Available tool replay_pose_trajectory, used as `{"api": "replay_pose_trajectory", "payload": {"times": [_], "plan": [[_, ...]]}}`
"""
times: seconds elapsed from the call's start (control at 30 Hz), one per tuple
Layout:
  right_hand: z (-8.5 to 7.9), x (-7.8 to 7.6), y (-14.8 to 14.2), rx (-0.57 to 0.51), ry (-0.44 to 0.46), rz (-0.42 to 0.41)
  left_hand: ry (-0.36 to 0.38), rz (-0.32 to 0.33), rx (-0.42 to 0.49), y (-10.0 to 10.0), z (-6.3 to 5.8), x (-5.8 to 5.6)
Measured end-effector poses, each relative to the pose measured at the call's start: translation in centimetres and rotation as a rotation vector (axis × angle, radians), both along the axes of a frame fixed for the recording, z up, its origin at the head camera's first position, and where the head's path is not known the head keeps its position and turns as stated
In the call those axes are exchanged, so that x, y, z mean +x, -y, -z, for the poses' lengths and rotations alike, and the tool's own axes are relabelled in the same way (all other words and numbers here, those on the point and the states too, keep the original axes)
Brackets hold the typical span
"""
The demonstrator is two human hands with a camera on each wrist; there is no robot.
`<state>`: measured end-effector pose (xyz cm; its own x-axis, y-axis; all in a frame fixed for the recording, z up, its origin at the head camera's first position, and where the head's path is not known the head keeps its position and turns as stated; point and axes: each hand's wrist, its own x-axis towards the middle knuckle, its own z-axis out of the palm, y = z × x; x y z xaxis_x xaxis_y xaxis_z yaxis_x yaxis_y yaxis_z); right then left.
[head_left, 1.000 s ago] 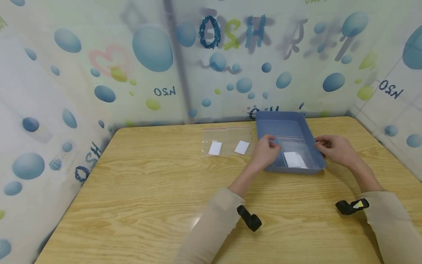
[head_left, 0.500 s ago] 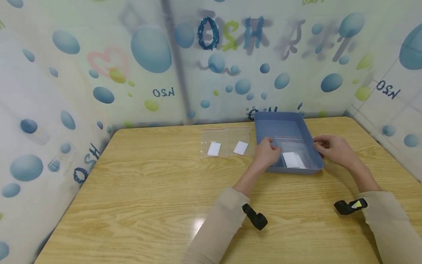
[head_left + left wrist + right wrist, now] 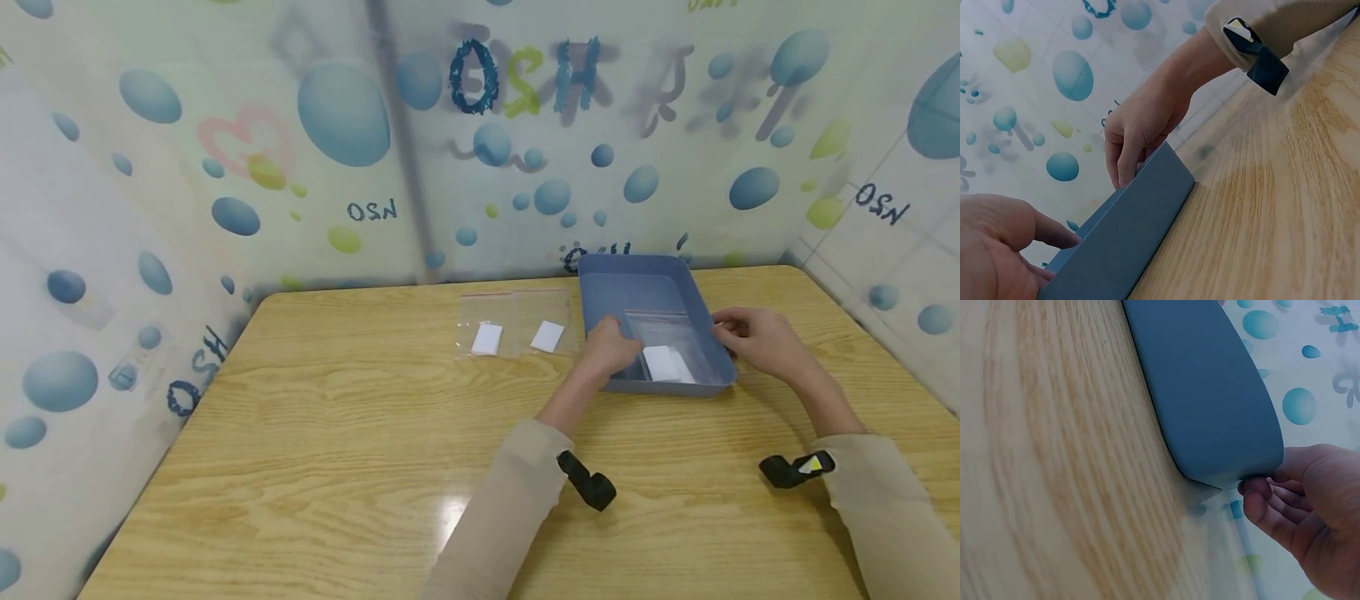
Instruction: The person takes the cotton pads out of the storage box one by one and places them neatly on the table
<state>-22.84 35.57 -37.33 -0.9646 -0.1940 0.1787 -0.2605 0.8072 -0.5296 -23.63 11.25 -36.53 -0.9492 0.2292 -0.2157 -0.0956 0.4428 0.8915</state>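
A shallow blue plastic box (image 3: 630, 286) sits on the table toward the right. Inside its near half lie clear zip bags (image 3: 663, 327) holding white squares (image 3: 662, 364). My left hand (image 3: 609, 348) reaches over the box's left wall, its thumb close to the bags' left edge. Part of its fingers is hidden behind that wall, as the left wrist view confirms, so I cannot tell whether they grip a bag. On the opposite side, my right hand (image 3: 761, 340) pinches the rim of the box; the right wrist view shows the thumb and fingers at the box's corner (image 3: 1250, 465).
Left of the box, two more clear zip bags lie flat, each with a white piece in it: a left one (image 3: 480, 310) and a right one (image 3: 542, 307). The wooden table (image 3: 315, 433) meets a patterned wall sheet (image 3: 450, 233) just behind the box.
My left hand has reached a little farther right and down into the box, and its forefinger no longer stands out. The right hand keeps its hold on the rim.
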Motion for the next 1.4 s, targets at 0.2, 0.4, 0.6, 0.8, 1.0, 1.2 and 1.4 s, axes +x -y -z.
{"api": "replay_pose_trajectory", "payload": {"times": [0.2, 0.4, 0.6, 0.8, 1.0, 1.2, 1.4], "plan": [[0.1, 0.0, -0.1, 0.008, -0.014, -0.007, 0.025, -0.01, 0.068, -0.4, 0.4, -0.2], [0.1, -0.1, -0.2, 0.007, -0.013, -0.016, -0.005, -0.071, 0.044, -1.0, 0.8, -0.5], [0.1, -0.2, -0.2, 0.008, -0.009, -0.02, -0.078, -0.09, 0.028, -1.4, 1.2, -0.6], [0.1, -0.2, -0.2, 0.01, -0.012, -0.013, -0.105, -0.112, 0.07, -1.6, 1.3, -0.4], [0.1, -0.1, -0.2, 0.001, -0.005, -0.015, -0.129, -0.14, 0.097, -1.7, 1.3, -0.1], [0.1, 0.0, -0.2, 0.004, 0.003, -0.008, -0.171, -0.154, 0.123, -1.8, 1.4, 0.0], [-0.1, 0.0, -0.1, 0.001, 0.016, -0.004, -0.228, -0.164, 0.168, -1.8, 1.7, 0.0]]}}
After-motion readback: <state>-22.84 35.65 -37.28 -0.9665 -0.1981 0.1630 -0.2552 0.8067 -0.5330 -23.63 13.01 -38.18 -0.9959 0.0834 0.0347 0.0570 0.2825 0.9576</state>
